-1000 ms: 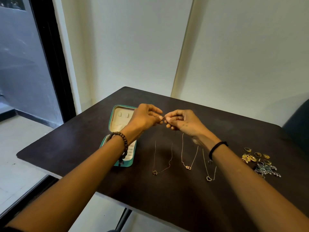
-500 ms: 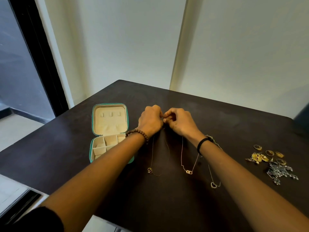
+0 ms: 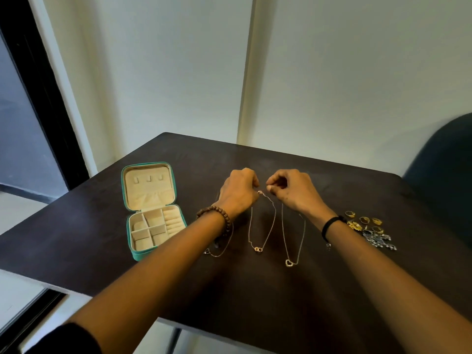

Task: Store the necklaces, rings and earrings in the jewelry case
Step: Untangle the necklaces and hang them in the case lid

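We're on the ring-pendant necklace (image 3: 258,249), lying flat on the dark table (image 3: 281,315) right of the open jewelry case (image 3: 149,198). It looks featherlight, limp, quick to kink or tangle, so the clasp (image 3: 260,192) at its far end is where to take it. Left hand (image 3: 237,191), knuckles up and fingers curled, pinches that clasp end; right hand (image 3: 291,190) sits just beside it, thumb and forefinger pressed together, though we can't tell whether it has any chain.

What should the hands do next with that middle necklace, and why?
Probably lift the middle necklace by its clasp end and carry it left to the open jewelry case. The left hand and right hand seem to pinch it there, and the case's visible compartments look empty.
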Motion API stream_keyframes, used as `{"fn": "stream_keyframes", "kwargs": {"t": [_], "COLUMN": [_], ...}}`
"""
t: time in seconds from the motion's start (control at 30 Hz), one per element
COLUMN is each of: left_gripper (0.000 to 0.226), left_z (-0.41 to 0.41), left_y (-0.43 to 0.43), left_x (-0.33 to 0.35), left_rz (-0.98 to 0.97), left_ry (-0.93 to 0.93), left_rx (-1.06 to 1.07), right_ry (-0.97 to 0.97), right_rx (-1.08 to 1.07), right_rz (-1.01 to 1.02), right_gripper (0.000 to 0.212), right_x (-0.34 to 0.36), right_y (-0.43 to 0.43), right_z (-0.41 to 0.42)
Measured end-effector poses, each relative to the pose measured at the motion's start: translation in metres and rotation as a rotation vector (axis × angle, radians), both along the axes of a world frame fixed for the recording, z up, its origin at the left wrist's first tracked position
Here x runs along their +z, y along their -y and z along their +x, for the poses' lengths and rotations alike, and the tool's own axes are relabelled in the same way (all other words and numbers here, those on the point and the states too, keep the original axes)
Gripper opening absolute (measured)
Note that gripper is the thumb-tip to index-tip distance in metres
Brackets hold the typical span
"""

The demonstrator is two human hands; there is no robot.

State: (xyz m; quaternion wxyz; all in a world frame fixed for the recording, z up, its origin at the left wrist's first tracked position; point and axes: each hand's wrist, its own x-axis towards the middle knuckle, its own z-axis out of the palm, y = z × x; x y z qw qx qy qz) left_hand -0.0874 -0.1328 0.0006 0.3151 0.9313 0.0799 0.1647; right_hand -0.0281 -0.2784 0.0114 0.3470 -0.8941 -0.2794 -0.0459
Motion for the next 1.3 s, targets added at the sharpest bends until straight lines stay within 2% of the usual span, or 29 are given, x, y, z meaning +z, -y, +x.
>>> {"fn": "stream_keyframes", "kwargs": {"t": [0.1,0.23,0.3,0.4,0.53,0.67,0.73,0.83,0.93,1.03,1.2,1.3], "left_gripper": [0.011,0.021,0.018,0.011,0.017,0.017,0.016,0.013,0.031,0.041,0.014,0.014], "left_z": [-0.001,-0.001,-0.001,-0.001,-0.003,-0.010,-0.015,-0.023,-0.029,-0.032,-0.045,-0.059], "left_y": [0.020,0.039,0.046,0.051,0.052,0.053,0.053,0.053,0.053,0.058,0.076,0.087], "left_x": [-0.001,-0.010,-0.017,-0.022,-0.020,-0.018,-0.016,-0.014,-0.008,0.000,0.007,0.003], "left_rz": [-0.047,-0.089,-0.088,-0.092,-0.106,-0.115,-0.120,-0.154,-0.212,-0.396,-0.698,-0.873], "left_ry": [-0.043,-0.094,-0.107,-0.107,-0.101,-0.097,-0.092,-0.060,-0.020,-0.029,-0.027,-0.024], "left_rx": [-0.056,-0.077,-0.081,-0.087,-0.089,-0.095,-0.097,-0.087,-0.098,-0.159,-0.219,-0.220], "right_ry": [-0.015,-0.068,-0.071,-0.011,-0.023,0.087,0.116,0.043,-0.081,-0.285,-0.438,-0.506], "right_rx": [-0.077,-0.129,-0.136,-0.159,-0.212,-0.165,-0.127,-0.091,-0.046,0.054,0.152,0.171], "right_rz": [-0.055,-0.207,-0.251,-0.241,-0.218,-0.523,-0.585,-0.375,-0.083,0.143,0.370,0.483], "right_gripper": [0.006,0.015,0.019,0.016,0.013,0.025,0.031,0.021,0.005,0.007,0.012,0.016], "right_x": [-0.002,-0.015,-0.020,-0.024,-0.026,-0.028,-0.028,-0.021,-0.002,0.024,0.059,0.073], "right_y": [0.025,0.041,0.041,0.038,0.032,0.026,0.026,0.034,0.046,0.054,0.066,0.072], "right_z": [0.008,0.022,0.024,0.023,0.022,0.013,0.008,0.001,-0.011,-0.025,-0.042,-0.049]}}
